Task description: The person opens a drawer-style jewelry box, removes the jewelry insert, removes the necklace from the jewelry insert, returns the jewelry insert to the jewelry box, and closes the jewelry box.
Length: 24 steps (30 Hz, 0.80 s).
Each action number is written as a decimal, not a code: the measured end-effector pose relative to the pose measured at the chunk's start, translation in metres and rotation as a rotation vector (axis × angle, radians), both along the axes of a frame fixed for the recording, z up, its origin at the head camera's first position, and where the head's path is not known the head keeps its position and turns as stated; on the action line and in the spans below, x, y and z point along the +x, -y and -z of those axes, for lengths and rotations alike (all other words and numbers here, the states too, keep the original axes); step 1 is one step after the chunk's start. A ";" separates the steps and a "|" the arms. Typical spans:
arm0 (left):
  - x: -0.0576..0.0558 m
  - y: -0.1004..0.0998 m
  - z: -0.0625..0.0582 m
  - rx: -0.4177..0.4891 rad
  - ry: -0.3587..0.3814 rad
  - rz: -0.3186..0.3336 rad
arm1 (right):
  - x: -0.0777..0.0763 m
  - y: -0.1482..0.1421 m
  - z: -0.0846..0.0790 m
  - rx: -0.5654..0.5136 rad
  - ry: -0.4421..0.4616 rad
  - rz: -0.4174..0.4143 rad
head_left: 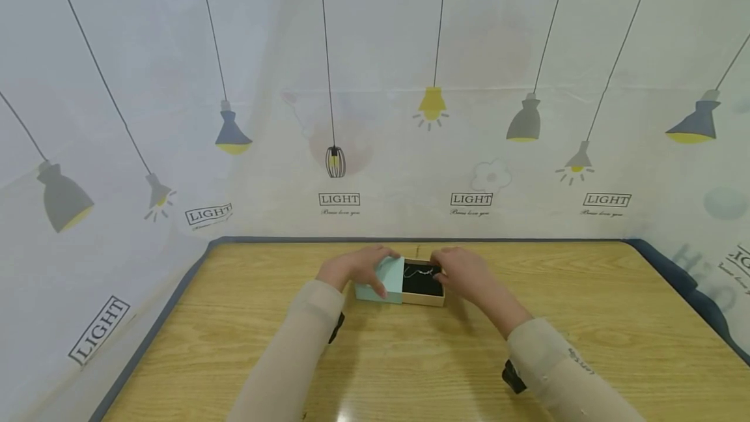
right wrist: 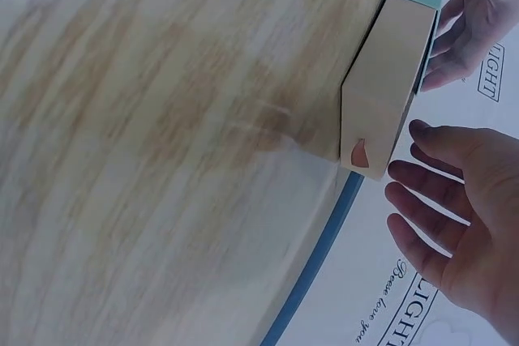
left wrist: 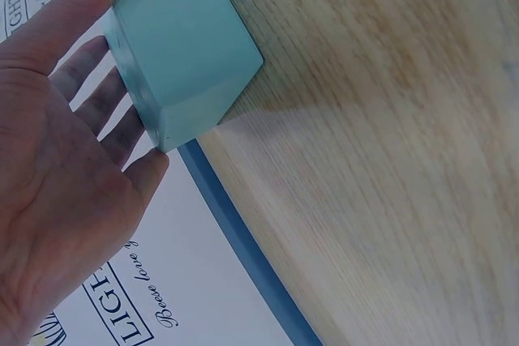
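A mint-green box sleeve point(head_left: 388, 279) lies on the table with its tan drawer point(head_left: 423, 301) slid partway out to the right. Inside the drawer, a thin silver chain point(head_left: 417, 273) rests on black lining point(head_left: 420, 286). My left hand point(head_left: 362, 266) grips the sleeve, thumb on the near side and fingers along the far side. At the drawer's outer end is my right hand point(head_left: 465, 271), its fingers loosely bent beside the far corner. In the right wrist view these fingertips are close to the drawer's end, which has a half-moon thumb notch point(right wrist: 359, 154).
The wood-grain table point(head_left: 246, 344) ends at a dark blue edge strip point(head_left: 281, 239) just behind the box. A pale curtain point(head_left: 387, 31) printed with hanging lamps rises behind it and along both sides.
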State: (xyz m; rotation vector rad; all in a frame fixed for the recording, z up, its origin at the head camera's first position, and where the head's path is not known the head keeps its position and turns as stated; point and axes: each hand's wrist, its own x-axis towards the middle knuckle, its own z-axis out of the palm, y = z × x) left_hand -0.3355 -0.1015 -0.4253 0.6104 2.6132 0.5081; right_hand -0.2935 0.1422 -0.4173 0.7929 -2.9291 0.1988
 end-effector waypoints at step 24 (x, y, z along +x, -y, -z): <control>0.007 0.000 -0.007 -0.019 -0.030 0.025 | 0.000 0.021 0.014 0.010 0.023 -0.042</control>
